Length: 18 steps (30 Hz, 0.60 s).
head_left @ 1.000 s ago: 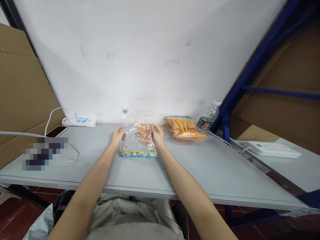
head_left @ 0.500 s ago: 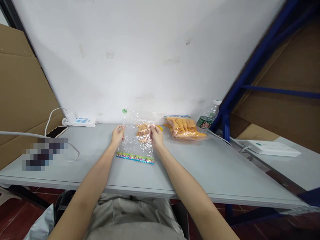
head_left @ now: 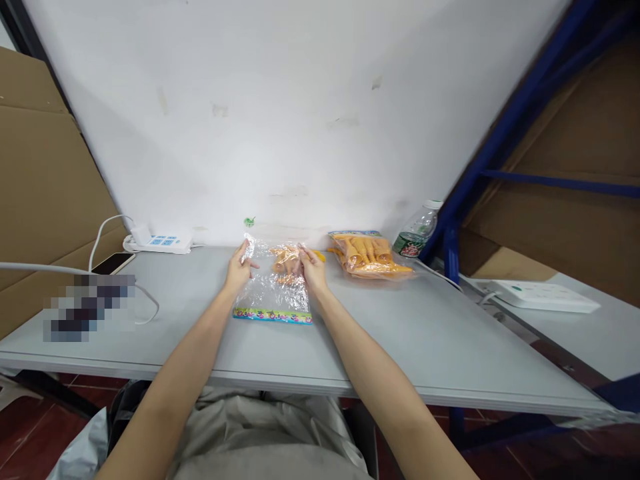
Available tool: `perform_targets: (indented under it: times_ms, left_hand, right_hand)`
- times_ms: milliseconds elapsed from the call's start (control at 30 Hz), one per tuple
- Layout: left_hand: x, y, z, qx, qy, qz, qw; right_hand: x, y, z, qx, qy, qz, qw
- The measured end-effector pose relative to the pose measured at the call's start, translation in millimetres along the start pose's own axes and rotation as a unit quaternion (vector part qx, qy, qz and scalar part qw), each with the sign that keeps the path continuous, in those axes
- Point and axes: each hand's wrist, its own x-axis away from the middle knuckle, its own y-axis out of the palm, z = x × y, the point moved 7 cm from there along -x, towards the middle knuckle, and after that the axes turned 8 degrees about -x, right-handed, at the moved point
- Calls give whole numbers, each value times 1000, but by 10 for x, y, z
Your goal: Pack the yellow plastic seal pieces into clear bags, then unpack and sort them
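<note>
A clear plastic bag (head_left: pixel 273 293) with a colourful patterned strip along its near edge is held tilted above the grey table. My left hand (head_left: pixel 239 268) is at the bag's left edge, its thumb reaching over the film and its fingers at the side. On the right edge, my right hand (head_left: pixel 313 268) pinches the film between thumb and fingers. Orange pieces (head_left: pixel 286 260) show through the upper right of the bag; whether they lie inside or behind it I cannot tell. Past my right hand, a filled bag of long orange pieces (head_left: pixel 370 257) lies on the table.
A clear bottle with a green label (head_left: pixel 417 230) leans beside the blue frame (head_left: pixel 451 247). At the left are a white power strip (head_left: pixel 163 243), a phone (head_left: pixel 114 263) and white cables (head_left: pixel 150 313). A white wall (head_left: pixel 300 120) rises behind the table (head_left: pixel 400 347).
My left hand has shifted slightly up and its thumb has spread across the film. The bag's upper part has sunk and crumpled; my right hand stays nearly in place.
</note>
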Motion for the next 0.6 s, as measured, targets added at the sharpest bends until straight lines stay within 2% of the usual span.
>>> perform_targets:
  times_ms: [233, 367, 467, 600]
  left_hand:
    - [13, -263, -88, -12, -49, 136, 989]
    - [35, -305, -86, 2, -78, 157, 984]
    - [34, -315, -69, 17, -85, 158, 984]
    - [-7, -306, -85, 35, -92, 131, 987]
  right_hand:
    - [49, 132, 68, 49, 33, -102, 993]
    - [92, 201, 234, 75, 102, -172, 977]
    - [70, 178, 289, 80, 102, -166, 977]
    - [-28, 75, 242, 85, 44, -105, 990]
